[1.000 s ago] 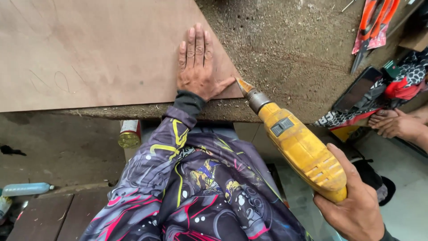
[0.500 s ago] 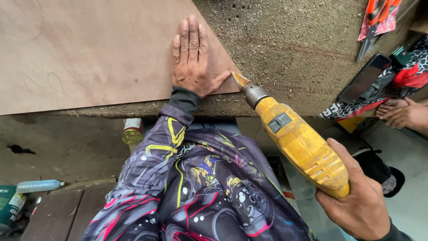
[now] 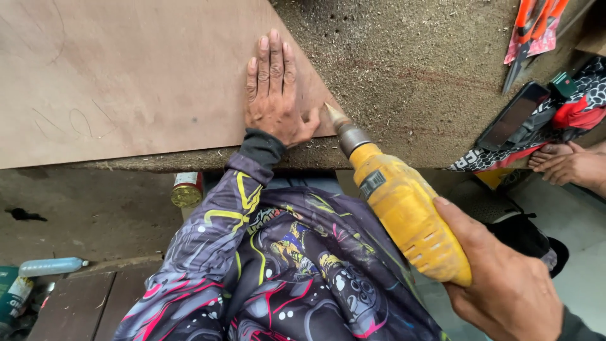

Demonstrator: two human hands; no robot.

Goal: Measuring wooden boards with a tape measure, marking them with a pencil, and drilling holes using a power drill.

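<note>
My left hand point(image 3: 274, 95) lies flat, fingers together, on the near right corner of a brown plywood sheet point(image 3: 126, 76) that rests on a sawdust-covered bench point(image 3: 404, 69). My right hand point(image 3: 505, 284) grips the back of a yellow power drill point(image 3: 404, 208). The drill's metal tip point(image 3: 331, 113) points at the sheet's right edge, just beside my left thumb. A patterned dark sleeve covers my left arm.
Orange-handled pliers point(image 3: 533, 28) and a dark phone point(image 3: 511, 117) lie at the bench's right end, by patterned cloth. Another person's bare feet point(image 3: 568, 164) show at the right. A can point(image 3: 186, 189) stands below the bench edge; a plastic bottle point(image 3: 50, 266) lies at lower left.
The drill has swung up and left, its tip now at the sheet's right edge by my thumb. My left hand stays pressed on the plywood.
</note>
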